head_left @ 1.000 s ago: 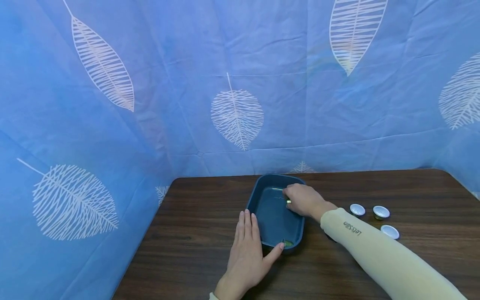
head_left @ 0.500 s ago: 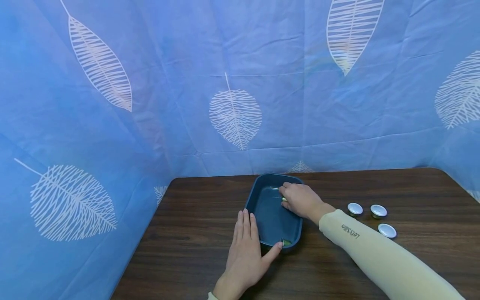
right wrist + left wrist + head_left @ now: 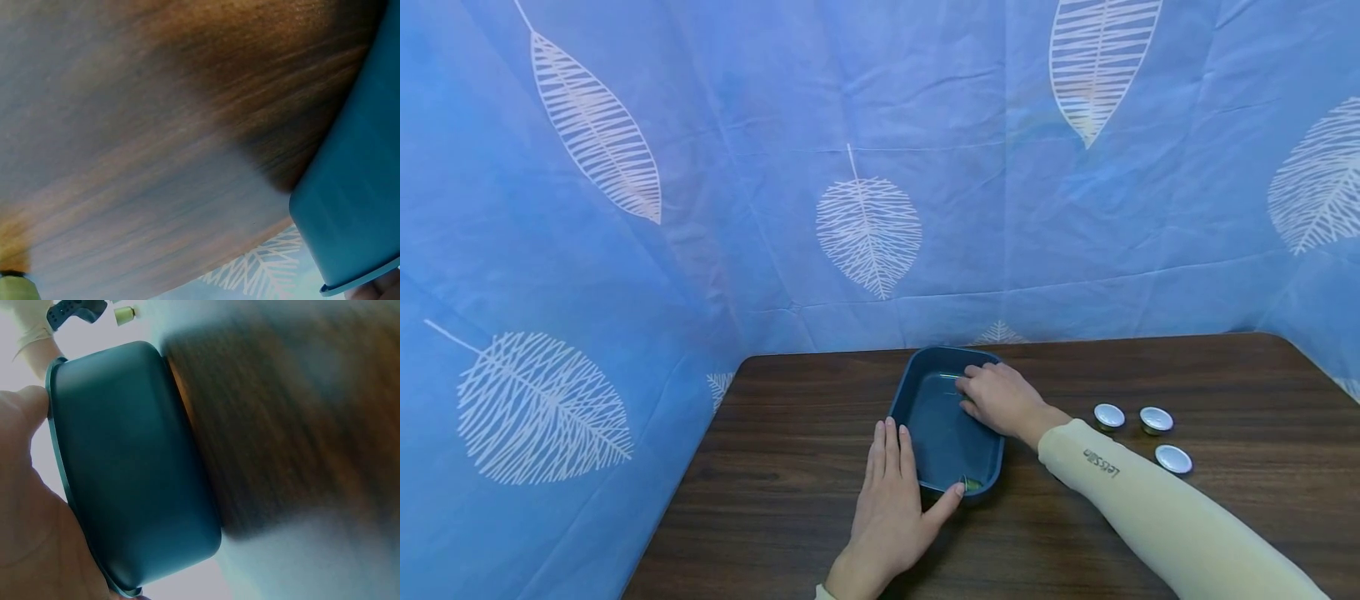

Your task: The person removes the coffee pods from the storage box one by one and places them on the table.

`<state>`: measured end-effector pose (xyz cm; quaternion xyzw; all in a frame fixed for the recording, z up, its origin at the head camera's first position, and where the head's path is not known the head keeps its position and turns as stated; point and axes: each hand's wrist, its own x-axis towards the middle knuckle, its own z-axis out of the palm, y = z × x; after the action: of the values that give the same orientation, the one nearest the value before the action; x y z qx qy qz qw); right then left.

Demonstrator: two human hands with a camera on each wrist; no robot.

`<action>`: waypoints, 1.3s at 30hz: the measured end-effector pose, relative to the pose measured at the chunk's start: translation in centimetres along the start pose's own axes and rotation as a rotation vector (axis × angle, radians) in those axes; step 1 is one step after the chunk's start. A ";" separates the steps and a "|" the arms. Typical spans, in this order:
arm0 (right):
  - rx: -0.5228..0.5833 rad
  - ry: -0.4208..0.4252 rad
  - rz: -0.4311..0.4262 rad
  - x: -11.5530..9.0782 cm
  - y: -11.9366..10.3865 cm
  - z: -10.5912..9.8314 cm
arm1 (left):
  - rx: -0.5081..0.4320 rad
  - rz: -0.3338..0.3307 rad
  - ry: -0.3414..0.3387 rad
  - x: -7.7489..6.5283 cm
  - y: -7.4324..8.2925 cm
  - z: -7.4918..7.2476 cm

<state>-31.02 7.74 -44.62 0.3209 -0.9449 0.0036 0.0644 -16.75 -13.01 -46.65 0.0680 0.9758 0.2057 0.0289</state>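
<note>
In the head view a deep blue rectangular tray (image 3: 951, 433) stands on the wooden table. My left hand (image 3: 891, 521) lies along its left near corner, fingers straight and thumb reaching the near rim. Next to that thumb, a small green pod (image 3: 972, 483) lies inside the tray. My right hand (image 3: 1000, 400) reaches over the right rim with bent fingers low inside the tray; I cannot tell whether they hold a pod. Its fingers (image 3: 387, 284) show only slightly past the tray rim in the right wrist view.
Right of the tray, three small green pods with white lids stand near the right forearm: one pod (image 3: 1108, 416), another pod (image 3: 1156, 419) and a nearer pod (image 3: 1173, 458). A blue leaf-print cloth (image 3: 760, 208) hangs behind the table (image 3: 760, 483).
The green-yellow pod seen at my right fingers earlier no longer shows there. The right hand has shifted slightly left within the view, while the left hand stays at the tray.
</note>
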 end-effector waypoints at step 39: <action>0.136 0.066 -0.014 -0.4 -0.2 0.2 | 0.013 0.008 0.008 0.1 0.0 0.1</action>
<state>-30.59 7.87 -44.89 0.3307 -0.9376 0.0778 0.0738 -16.83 -12.98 -46.73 0.0712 0.9770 0.1997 0.0238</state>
